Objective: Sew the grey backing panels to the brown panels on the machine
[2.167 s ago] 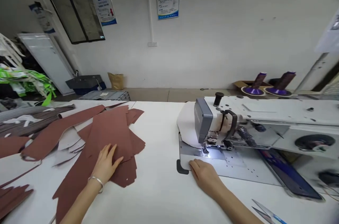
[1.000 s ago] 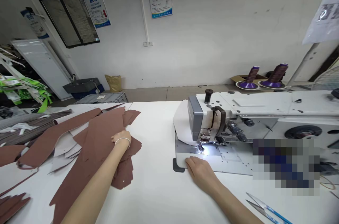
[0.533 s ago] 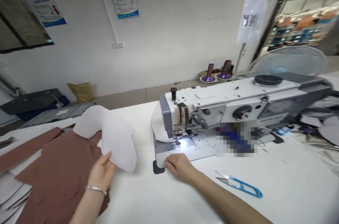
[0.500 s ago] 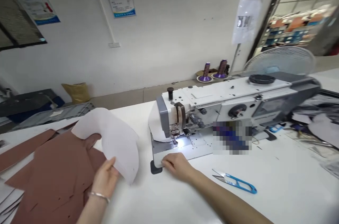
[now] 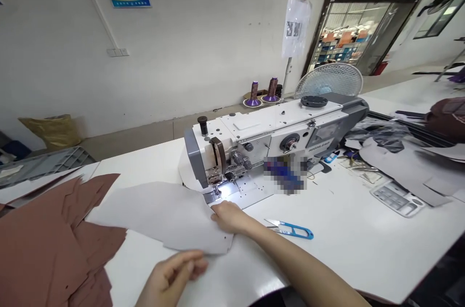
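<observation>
A broad pale grey-white sheet lies across the table just left of the sewing machine, its right end by the lit needle area. My right hand pinches the sheet's right edge, close in front of the needle. My left hand is at the sheet's lower edge, fingers curled and thumb near them; whether it grips the edge is unclear. Brown cut pieces are heaped at the left, partly beneath the sheet's left end. Blue-handled thread snips lie to the right of my right forearm.
Grey sheets, a clear plastic bag and small tools lie at the right of the table. Two thread cones and a fan stand behind the machine. A grey crate is at the far left.
The view has turned right. The curved white piece by my left hand no longer shows in that shape; a broad sheet now lies before the machine. My right hand now pinches its edge.
</observation>
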Demonstrator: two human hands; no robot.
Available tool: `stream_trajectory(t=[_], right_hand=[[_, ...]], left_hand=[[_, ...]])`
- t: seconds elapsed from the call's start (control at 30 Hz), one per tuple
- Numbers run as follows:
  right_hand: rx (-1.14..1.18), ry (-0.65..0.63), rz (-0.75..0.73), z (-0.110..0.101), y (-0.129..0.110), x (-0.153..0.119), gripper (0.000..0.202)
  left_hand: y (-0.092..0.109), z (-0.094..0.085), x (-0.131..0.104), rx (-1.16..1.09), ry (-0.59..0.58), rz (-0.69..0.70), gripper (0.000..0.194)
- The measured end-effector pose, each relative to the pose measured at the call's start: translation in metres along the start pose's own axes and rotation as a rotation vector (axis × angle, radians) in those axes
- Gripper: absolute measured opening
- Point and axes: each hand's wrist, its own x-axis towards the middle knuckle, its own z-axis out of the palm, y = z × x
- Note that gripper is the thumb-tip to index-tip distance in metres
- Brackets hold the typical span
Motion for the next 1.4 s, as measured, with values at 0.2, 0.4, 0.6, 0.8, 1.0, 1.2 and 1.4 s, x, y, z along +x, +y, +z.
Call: stream_trajectory(t=[0.2,0.4,0.6,0.8,1.0,1.2,1.4], right_hand=[[-0.083,-0.064,-0.048,-0.016,0.006,-0.003,0.025],[-0.164,-0.061,0.080,-0.026,0.021,-0.002,0.022],[-0.272,0.084,0.122,0.001,0.003,-0.012,0.027],[-0.363,0.292,0.141,0.034,0.015,-0.010,0.021],[-0.366,0.412,0.076,0.049,0.036,-0.004,0.014],[-0.339,0.412,0.066,0.049,0.038,0.002,0.015],[-0.308,0.375,0.048,0.047,0.040,0.002,0.013]], left_hand=[[0.002,-0.003,0.090,0.896,0.099,0.658,0.038],[-0.026,0.031,0.131,1.439,0.025,0.682,0.053],[-0.010,0.060,0.121,1.557,0.158,0.562,0.046],[-0.013,0.053,0.136,1.366,0.271,0.533,0.044],[-0.040,0.048,0.147,1.275,0.387,0.790,0.042],[-0.040,0.042,0.146,1.337,0.466,0.903,0.034],[-0.037,0.041,0.147,1.386,0.317,0.797,0.056]])
